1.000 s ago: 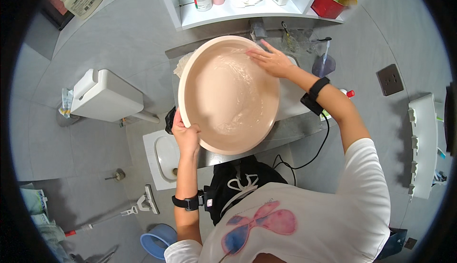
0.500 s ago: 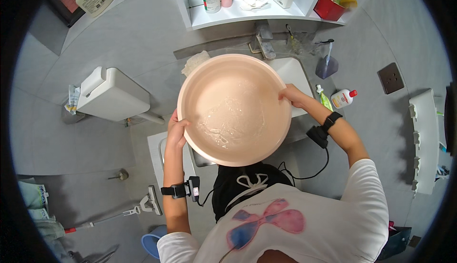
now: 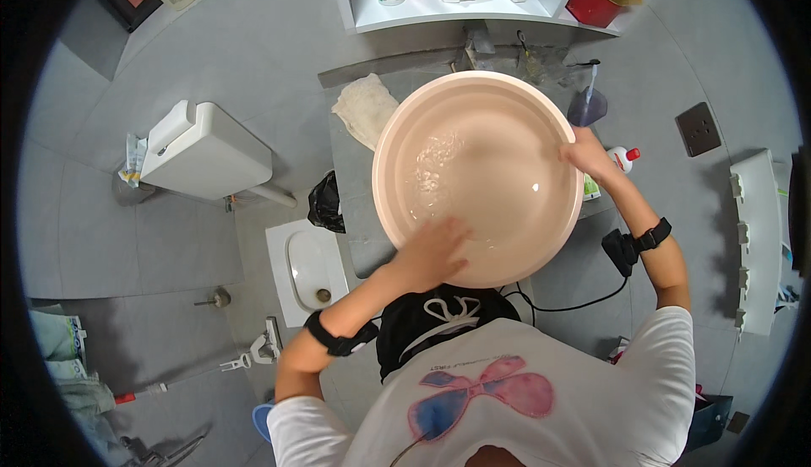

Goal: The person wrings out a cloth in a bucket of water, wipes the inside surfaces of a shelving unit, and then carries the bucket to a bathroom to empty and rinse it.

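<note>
A large peach plastic basin (image 3: 524, 239) with a little clear water pooled in it sits over the sink and counter. My right hand (image 3: 585, 156) grips its right rim, fingers curled over the edge. My left hand (image 3: 429, 254) reaches over the near left rim into the basin; it is blurred, but its fingers look stretched out and hold nothing. Whether the fingertips touch the water or the basin floor, I cannot tell. Beside the basin's far left rim lies a cream cloth (image 3: 365, 111) on the counter.
A faucet (image 3: 479, 43) stands behind the basin, with a purple cup (image 3: 587, 108) holding a toothbrush and a red-capped white bottle (image 3: 623, 159) to the right. Left are a black plastic bag (image 3: 325, 203), a squat toilet (image 3: 291, 252) and a white cistern (image 3: 207, 150). A shelf (image 3: 456, 14) overhangs the back.
The basin has shifted right and tipped, its water running leftward. My left hand has let go of the left rim and moved inside. The cloth and black bag show more fully.
</note>
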Tool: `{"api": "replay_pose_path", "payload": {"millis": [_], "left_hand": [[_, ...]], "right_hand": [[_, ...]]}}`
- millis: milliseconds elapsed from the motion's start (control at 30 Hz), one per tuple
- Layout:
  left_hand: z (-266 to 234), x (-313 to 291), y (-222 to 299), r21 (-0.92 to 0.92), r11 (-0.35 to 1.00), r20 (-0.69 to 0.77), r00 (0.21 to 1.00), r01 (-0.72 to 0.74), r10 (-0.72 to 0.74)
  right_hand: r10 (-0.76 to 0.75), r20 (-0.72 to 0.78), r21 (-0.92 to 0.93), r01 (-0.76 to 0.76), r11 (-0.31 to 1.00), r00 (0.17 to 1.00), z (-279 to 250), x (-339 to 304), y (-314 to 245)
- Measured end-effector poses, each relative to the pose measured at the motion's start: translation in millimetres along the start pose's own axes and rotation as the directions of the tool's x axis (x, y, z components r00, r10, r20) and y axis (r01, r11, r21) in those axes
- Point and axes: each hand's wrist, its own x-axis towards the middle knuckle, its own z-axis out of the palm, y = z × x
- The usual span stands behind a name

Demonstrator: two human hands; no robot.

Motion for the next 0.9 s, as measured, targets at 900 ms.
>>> {"api": "replay_pose_path", "payload": {"millis": [900], "left_hand": [[-35.3, 69.6, -35.7, 0.461, 0.886, 0.73, 0.541, 0.061, -0.417]], "right_hand": [[-0.015, -0.201, -0.057, 0.004, 0.998, 0.98, 32.6, 46.1, 71.7]]}}
